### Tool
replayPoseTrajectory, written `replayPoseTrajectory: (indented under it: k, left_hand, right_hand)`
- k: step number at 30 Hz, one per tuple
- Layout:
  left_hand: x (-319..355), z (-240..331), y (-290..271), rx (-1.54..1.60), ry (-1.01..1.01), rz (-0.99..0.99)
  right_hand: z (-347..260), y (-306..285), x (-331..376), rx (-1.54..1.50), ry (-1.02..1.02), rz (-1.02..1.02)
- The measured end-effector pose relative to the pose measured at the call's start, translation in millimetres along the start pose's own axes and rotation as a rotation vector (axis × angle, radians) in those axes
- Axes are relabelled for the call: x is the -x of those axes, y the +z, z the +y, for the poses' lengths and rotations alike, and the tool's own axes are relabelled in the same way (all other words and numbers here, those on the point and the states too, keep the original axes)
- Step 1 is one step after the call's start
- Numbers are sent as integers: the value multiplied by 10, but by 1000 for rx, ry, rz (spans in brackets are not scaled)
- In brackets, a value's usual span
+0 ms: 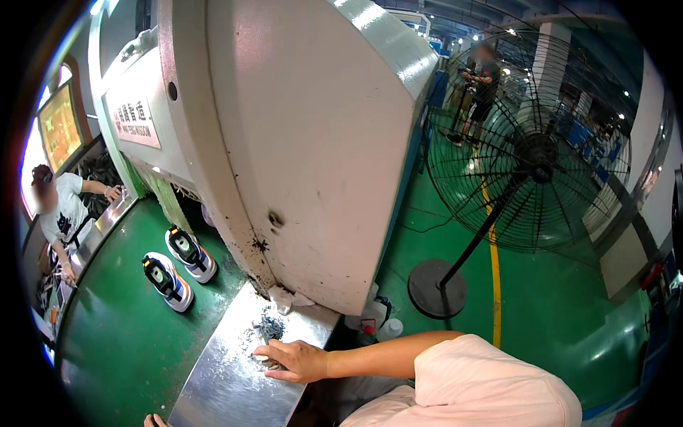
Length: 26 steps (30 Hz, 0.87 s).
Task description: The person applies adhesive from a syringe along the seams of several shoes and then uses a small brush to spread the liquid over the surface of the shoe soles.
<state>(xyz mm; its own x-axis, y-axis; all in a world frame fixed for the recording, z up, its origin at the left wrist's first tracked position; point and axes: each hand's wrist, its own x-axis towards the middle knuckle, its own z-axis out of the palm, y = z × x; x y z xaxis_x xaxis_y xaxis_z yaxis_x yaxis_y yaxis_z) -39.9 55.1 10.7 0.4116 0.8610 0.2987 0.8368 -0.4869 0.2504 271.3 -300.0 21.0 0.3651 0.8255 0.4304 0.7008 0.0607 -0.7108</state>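
Pink sleeve fills lower right, forearm reaching left across frame. Right hand lies palm down on steel plate, fingers loosely spread, fingertips on small pale scraps; cannot tell if it grips any. Dark debris pile sits on plate just beyond the hand, near the base of big white machine. Left hand only a sliver at bottom edge by plate corner, state cannot be told. Two sneakers on green belt left of plate. Co-worker in white shirt at far left. Floor fan at right; bottles by machine base.
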Motion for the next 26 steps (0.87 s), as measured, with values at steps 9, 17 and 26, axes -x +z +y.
replayPoseTrajectory:
  k: [9,17,26]
  left_hand:
    - [-11,3,49,13,12,4]
    - [-12,-482,309,72,-33,2]
    - [-47,-53,198,83,-57,67]
  right_hand:
    - [44,-29,39,29,-12,-4]
    - [66,58,-54,25,4,-44]
    - [-70,-173,40,-505,492,-181]
